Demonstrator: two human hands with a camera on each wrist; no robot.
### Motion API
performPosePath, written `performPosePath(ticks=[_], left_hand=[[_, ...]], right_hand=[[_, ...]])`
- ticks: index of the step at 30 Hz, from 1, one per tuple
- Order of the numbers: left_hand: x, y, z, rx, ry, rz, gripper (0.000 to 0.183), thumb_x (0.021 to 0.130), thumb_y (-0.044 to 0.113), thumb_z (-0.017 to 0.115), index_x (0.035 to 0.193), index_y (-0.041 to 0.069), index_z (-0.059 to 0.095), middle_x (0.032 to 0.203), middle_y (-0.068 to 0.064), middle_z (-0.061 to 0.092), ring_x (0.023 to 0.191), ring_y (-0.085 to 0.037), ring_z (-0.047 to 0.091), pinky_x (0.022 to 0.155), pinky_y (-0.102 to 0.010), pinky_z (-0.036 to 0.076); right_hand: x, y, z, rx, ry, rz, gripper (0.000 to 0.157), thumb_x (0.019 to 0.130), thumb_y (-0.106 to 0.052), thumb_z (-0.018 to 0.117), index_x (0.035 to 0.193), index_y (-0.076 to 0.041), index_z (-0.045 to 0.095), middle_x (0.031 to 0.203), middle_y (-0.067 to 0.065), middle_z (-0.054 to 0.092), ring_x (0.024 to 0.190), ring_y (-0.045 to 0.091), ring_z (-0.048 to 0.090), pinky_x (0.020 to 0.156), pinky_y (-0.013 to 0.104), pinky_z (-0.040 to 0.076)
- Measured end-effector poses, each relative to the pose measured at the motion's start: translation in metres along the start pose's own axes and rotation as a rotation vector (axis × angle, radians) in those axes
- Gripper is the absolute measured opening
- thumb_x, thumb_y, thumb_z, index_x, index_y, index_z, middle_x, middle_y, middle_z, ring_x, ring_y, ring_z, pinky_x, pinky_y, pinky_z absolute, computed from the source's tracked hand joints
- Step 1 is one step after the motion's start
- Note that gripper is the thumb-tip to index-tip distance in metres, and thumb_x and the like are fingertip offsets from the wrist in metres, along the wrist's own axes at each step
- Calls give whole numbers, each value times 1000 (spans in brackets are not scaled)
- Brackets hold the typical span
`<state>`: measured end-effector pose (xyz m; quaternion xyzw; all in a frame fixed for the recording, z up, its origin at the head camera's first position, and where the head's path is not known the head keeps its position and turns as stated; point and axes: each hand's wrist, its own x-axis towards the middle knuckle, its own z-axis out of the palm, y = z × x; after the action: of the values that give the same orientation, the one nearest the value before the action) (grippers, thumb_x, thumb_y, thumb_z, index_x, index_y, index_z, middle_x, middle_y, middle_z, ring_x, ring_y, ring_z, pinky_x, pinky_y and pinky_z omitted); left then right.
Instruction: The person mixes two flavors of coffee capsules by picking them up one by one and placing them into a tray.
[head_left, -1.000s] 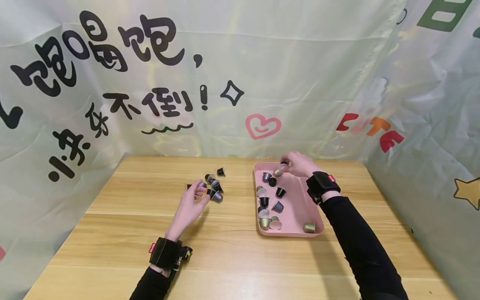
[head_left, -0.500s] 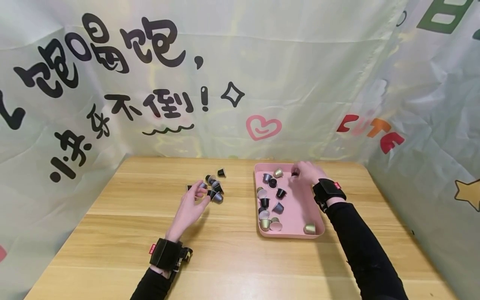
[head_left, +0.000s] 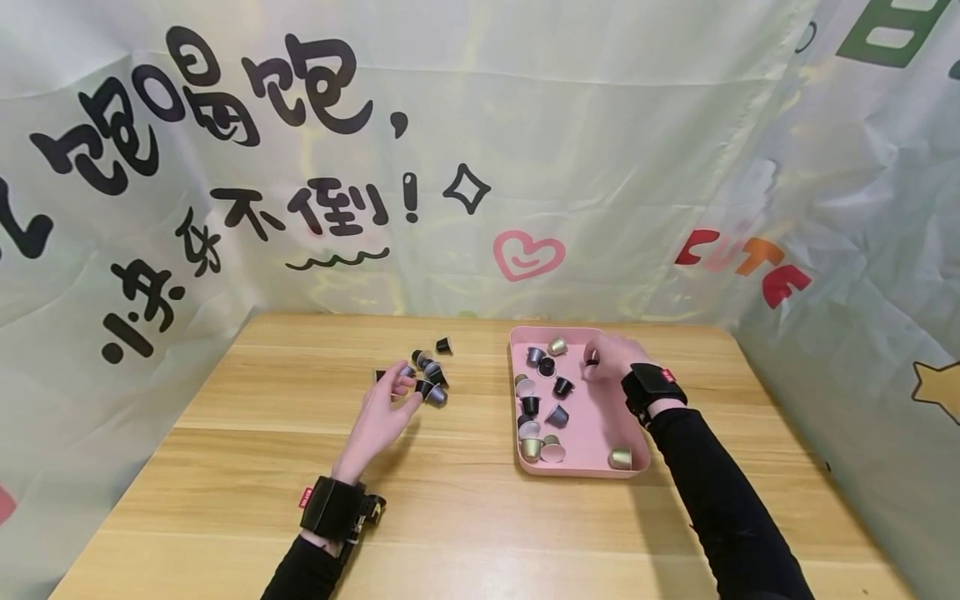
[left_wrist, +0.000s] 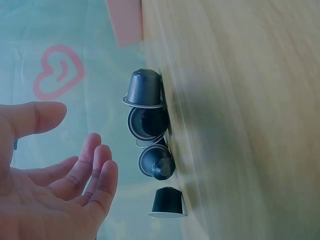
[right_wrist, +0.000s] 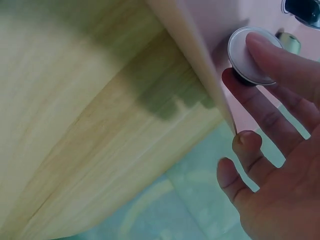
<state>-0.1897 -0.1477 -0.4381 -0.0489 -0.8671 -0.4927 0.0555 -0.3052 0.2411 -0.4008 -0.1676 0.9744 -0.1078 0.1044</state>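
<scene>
Over the far right part of the pink tray [head_left: 600,433], my right hand [head_left: 617,357] pinches a black coffee capsule [right_wrist: 252,55] between thumb and fingers, its pale lid towards the thumb in the right wrist view. My left hand [head_left: 381,417] is held beside a small heap of coffee capsules [head_left: 437,398] on the table, fingers relaxed and apart, with nothing between them. In the left wrist view, a grey-blue capsule [left_wrist: 144,89] and several darker ones lie a little beyond those fingertips. Black, blue-grey and gold capsules [head_left: 557,417] lie in the tray, mostly along its left side.
A lone gold capsule [head_left: 620,457] lies in the tray's near right corner. One black capsule [head_left: 444,345] sits slightly behind the heap. The wooden table [head_left: 450,533] ends at a printed cloth backdrop [head_left: 600,167] behind and at the sides.
My right hand has moved right and slightly nearer within the tray, still holding the black capsule; a gold capsule at the tray's far end now shows fully. My left hand has stayed put.
</scene>
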Motion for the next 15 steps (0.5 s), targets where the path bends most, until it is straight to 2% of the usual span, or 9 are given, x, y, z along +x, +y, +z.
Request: performPosePath(ticks=[8, 15], left_hand=[[0, -1, 0, 8, -1, -1, 67, 93, 9, 65, 151, -6, 36, 129, -24, 62, 118, -38, 59, 109, -52, 47], [-1, -2, 0, 6, -16, 0, 66, 93, 8, 65, 151, -5, 35, 131, -26, 61, 120, -40, 58, 109, -53, 46]], right_hand=[[2, 0, 4, -33, 22, -14, 8, 83, -12, 74, 91, -9, 73, 97, 11, 69, 86, 27, 59, 81, 45, 46], [2, 1, 4, -31, 19, -18, 16, 83, -10, 72, 99, -7, 75, 103, 14, 70, 91, 31, 62, 85, 49, 47]])
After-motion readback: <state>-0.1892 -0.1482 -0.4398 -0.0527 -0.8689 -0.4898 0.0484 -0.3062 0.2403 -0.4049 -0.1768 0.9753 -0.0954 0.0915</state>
